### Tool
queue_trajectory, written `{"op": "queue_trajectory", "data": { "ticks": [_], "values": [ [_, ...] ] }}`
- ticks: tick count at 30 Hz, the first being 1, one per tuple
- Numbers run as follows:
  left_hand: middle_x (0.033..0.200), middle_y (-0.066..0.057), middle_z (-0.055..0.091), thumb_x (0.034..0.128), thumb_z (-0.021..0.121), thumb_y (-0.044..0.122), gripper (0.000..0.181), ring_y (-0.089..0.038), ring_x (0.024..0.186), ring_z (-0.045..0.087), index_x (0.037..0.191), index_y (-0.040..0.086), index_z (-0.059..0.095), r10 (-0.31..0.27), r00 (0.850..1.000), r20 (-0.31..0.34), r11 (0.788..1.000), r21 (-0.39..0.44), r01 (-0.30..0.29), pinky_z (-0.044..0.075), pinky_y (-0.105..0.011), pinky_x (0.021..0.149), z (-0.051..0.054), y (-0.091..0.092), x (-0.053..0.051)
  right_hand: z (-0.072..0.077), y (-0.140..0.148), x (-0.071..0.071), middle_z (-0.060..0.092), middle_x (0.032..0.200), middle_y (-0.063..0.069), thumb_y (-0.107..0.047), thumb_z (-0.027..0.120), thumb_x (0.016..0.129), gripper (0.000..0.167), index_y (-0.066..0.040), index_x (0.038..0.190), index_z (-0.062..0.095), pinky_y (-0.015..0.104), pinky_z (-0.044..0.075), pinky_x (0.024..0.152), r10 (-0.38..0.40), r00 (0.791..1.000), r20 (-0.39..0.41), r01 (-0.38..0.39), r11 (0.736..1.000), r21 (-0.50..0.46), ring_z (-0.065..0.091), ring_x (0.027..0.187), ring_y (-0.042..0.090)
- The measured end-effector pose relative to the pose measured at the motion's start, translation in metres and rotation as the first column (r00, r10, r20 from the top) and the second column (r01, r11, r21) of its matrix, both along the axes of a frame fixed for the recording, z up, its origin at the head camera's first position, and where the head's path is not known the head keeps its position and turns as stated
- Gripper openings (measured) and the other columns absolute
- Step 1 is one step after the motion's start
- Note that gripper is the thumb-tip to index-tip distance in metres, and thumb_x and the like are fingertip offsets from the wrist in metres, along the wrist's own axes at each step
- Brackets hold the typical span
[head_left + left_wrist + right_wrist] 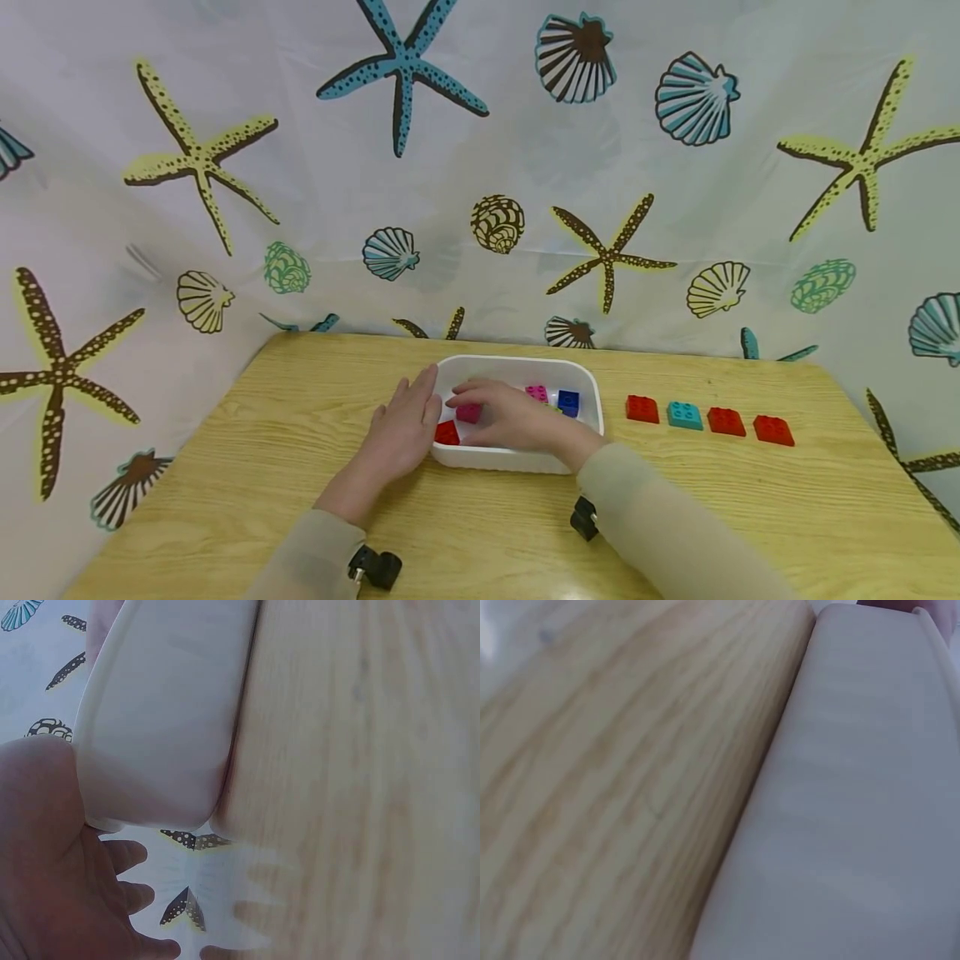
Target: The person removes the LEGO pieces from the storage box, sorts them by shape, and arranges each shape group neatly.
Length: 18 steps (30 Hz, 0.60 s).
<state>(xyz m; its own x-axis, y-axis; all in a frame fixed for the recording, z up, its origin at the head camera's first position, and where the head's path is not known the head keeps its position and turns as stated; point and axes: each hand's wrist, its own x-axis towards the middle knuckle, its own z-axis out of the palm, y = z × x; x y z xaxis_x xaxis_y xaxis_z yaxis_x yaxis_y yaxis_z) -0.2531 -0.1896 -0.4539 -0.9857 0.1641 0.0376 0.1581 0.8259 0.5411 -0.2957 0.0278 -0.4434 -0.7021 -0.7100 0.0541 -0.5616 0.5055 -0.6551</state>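
Observation:
A white plastic bin stands on the wooden table with toy building bricks inside. My left hand rests against its left end, fingers extended; in the left wrist view that hand touches the bin's wall. My right hand reaches into the bin, its fingers and thumb spread near a magenta brick. Beside that lies a red brick. A pink brick and a dark blue brick sit farther right, with a green piece partly hidden by the right hand.
Right of the bin, a row of bricks runs along the table: a red brick, a light blue brick, another red brick and a last red brick. A curtain with starfish and shells hangs behind.

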Motion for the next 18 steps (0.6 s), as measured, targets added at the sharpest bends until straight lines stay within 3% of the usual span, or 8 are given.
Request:
{"op": "queue_trajectory", "data": {
  "ticks": [7, 18],
  "values": [
    [0.183, -0.015, 0.019, 0.1214, 0.025, 0.038, 0.065, -0.047, 0.168, 0.008, 0.178, 0.009, 0.013, -0.004, 1.0, 0.009, 1.0, -0.011, 0.004, 0.008, -0.081, 0.126, -0.001, 0.001, 0.0, -0.006, -0.001, -0.005, 0.048, 0.17, 0.012, -0.016, 0.083, 0.101, 0.052, -0.009, 0.15, 0.07, 0.053, 0.022, 0.134, 0.041, 0.999, -0.03, -0.041, 0.999, 0.019, 0.025, 0.167, 0.035],
    [0.183, -0.015, 0.02, 0.1212, 0.025, 0.038, 0.065, -0.046, 0.168, 0.008, 0.178, 0.009, 0.014, 0.0, 1.0, 0.02, 1.0, -0.005, 0.0, 0.008, -0.08, 0.126, 0.001, 0.001, 0.001, -0.013, -0.008, -0.012, 0.057, 0.162, 0.016, -0.015, 0.087, 0.096, 0.048, -0.008, 0.142, 0.075, 0.055, 0.02, 0.135, 0.093, 0.987, -0.127, -0.086, 0.995, 0.057, 0.027, 0.165, 0.04]
  ]
}}
